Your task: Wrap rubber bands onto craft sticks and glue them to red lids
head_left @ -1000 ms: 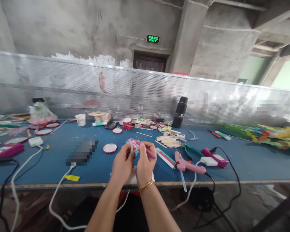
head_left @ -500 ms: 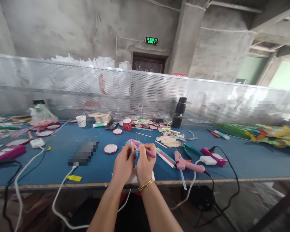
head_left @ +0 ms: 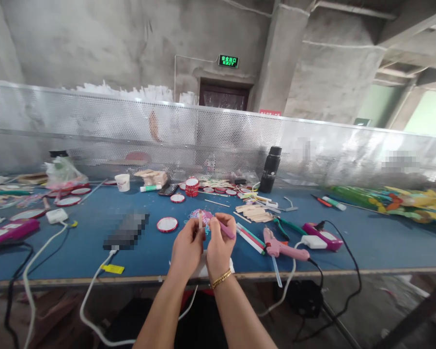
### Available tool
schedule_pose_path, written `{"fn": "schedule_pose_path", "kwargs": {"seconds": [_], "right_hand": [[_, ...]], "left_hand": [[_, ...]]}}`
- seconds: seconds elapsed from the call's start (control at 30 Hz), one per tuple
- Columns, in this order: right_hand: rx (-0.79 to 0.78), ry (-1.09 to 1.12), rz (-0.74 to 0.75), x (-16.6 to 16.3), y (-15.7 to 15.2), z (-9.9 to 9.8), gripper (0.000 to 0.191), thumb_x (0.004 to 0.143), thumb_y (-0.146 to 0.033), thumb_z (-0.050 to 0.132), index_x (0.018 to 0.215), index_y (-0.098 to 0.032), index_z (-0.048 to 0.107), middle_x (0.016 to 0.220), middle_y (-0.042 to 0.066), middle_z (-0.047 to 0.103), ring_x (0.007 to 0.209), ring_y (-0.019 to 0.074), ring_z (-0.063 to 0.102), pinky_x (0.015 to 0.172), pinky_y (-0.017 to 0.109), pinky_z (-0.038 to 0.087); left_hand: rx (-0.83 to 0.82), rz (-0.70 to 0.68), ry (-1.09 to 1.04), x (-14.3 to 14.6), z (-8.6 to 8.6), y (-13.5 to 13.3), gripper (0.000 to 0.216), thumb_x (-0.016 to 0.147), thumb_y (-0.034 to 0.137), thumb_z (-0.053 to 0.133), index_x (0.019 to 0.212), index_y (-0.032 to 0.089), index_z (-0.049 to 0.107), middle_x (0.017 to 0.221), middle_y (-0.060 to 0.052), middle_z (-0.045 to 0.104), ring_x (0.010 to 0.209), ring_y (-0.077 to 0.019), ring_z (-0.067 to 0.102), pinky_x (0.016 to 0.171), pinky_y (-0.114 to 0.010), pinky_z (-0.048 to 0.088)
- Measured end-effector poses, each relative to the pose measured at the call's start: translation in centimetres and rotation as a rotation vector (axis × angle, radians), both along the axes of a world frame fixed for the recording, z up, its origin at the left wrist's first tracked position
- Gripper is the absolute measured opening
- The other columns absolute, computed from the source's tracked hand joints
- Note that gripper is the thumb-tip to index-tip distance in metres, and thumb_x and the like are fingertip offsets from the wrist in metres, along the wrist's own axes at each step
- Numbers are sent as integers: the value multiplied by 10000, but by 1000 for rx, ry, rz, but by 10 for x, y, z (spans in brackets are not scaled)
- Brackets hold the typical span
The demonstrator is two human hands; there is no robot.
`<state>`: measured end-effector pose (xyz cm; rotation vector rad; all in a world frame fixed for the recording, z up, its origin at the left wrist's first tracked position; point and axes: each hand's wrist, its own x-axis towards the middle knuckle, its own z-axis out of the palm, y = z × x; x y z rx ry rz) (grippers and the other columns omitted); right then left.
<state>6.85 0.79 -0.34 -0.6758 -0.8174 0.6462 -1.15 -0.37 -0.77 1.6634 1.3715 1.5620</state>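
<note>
My left hand [head_left: 187, 248] is closed, pinching a pale wooden craft stick [head_left: 200, 219] that points upward. Close beside it, my right hand [head_left: 219, 246] is wrapped round a purple marker [head_left: 227, 231]; its tip is hidden by my fingers. Behind both hands lies a tangle of small pink, blue and purple loops [head_left: 194, 214]. Something white [head_left: 202, 268] shows below the hands at the table edge. A round red-rimmed disc [head_left: 167, 224] lies left of my hands. To the right lie several markers [head_left: 250, 238] and a pile of craft sticks [head_left: 255, 213].
A pink glue gun [head_left: 285, 250] rests at the right, near green-handled pliers [head_left: 289, 230] and a purple power strip [head_left: 323, 236]. Left lies a dark blurred device [head_left: 127, 231] with a white cable [head_left: 90, 291]. Behind stand a black bottle [head_left: 271, 169] and a paper cup [head_left: 122, 182].
The purple marker has tilted and shifted slightly beside the craft stick, and the right fingers have moved a little. Both hands keep their hold; the view has shifted very slightly.
</note>
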Motion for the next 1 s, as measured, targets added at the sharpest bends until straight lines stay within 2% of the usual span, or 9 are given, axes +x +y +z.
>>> {"fn": "schedule_pose_path", "kwargs": {"seconds": [0.13, 0.27, 0.57, 1.0], "right_hand": [[27, -20, 55, 0, -1, 1, 262, 887, -441, 633, 928, -183, 641, 761, 2, 654, 697, 156, 615, 671, 297, 506], [60, -61, 32, 0, -2, 1, 224, 871, -390, 659, 905, -170, 682, 871, 45, 703, 812, 183, 650, 767, 333, 523], [34, -43, -41, 0, -3, -4, 186, 850, -340, 671, 789, -203, 562, 766, -29, 572, 726, 148, 568, 703, 295, 482], [39, -65, -20, -2, -2, -2, 197, 849, -364, 662, 791, -205, 562, 780, -21, 576, 729, 151, 569, 708, 303, 489]], "left_hand": [[-6, 5, -11, 0, -2, 1, 88, 916, 314, 604, 894, 243, 651, 817, -21, 714, 754, -204, 639, 700, -282, 483], [-7, 2, -15, 0, -1, 0, 104, 925, 329, 604, 898, 241, 653, 809, -14, 713, 734, -198, 633, 697, -284, 484], [15, -2, -10, 0, -1, 1, 61, 906, 276, 606, 877, 241, 648, 794, -12, 707, 798, -211, 651, 754, -296, 498], [-9, 5, 43, 0, 0, -3, 105, 948, 303, 547, 883, 243, 603, 849, -5, 687, 797, -198, 616, 755, -287, 457]]}}
